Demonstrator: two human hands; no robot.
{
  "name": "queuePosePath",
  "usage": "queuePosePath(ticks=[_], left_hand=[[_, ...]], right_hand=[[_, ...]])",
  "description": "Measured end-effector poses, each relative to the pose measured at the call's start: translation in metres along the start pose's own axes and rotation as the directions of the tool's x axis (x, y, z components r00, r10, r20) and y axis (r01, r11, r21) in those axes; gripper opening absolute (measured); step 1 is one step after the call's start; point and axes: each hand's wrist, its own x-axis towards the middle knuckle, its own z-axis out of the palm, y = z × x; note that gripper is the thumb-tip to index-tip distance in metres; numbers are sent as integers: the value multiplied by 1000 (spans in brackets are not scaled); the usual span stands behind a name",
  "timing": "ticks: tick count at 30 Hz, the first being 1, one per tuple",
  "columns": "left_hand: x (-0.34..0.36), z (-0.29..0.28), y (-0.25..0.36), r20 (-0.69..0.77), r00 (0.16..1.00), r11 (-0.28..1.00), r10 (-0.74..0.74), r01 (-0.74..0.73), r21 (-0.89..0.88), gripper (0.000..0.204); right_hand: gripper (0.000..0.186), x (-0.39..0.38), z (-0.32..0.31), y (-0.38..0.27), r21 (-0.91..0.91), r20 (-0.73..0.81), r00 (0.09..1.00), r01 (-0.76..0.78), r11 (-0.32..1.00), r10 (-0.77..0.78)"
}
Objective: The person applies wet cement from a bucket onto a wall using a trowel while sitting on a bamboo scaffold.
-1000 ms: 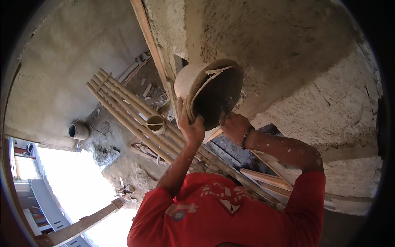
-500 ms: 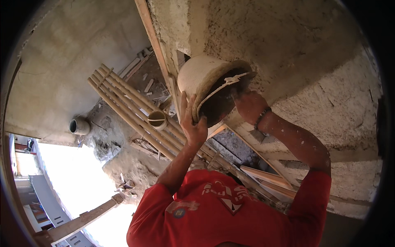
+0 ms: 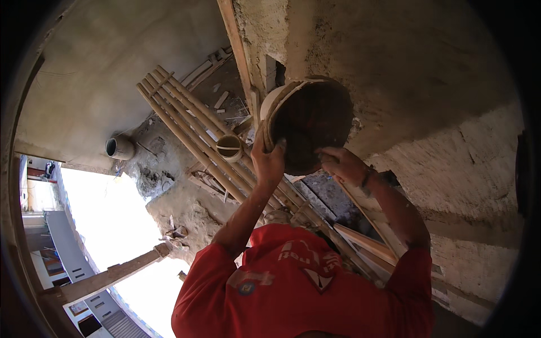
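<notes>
A mortar-crusted bucket is tipped so that its round, dark mouth faces me, close to the rough wall. My left hand grips its lower left rim, thumb over the edge and fingers behind. At the lower right of the mouth is my right hand, its fingers curled closed and the index finger pointing left across the opening. Whatever those fingers hold, if anything, is lost in shadow. The inside of the bucket is too dark to make out.
Bamboo poles tied together slant below on the left, with a small bucket by them. Another bucket lies near the left wall. A partly plastered wall rises at right, and a wooden beam crosses the bright opening.
The bucket has turned so its mouth faces me more fully. My right hand has moved down from the middle of the mouth to its lower edge. My left hand keeps its grip.
</notes>
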Motion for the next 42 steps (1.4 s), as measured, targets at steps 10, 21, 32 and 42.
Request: queuePosePath(ticks=[10, 21, 32, 42], left_hand=[[9, -67, -43, -239, 960, 955, -147, 75, -287, 43], [-51, -170, -113, -520, 764, 918, -382, 247, -311, 58], [-84, -184, -170, -462, 611, 742, -643, 349, -572, 39], [-97, -128, -298, -182, 373, 354, -910, 470, -808, 43]], right_hand=[[52, -22, -13, -38, -464, -20, 945, 281, 840, -327], [58, -30, -19, -135, -582, 277, 946, 305, 754, -169], [32, 1, -87, -128, -418, -547, 835, -207, 885, -63], [38, -14, -50, 108, -678, -123, 953, -286, 677, 278]])
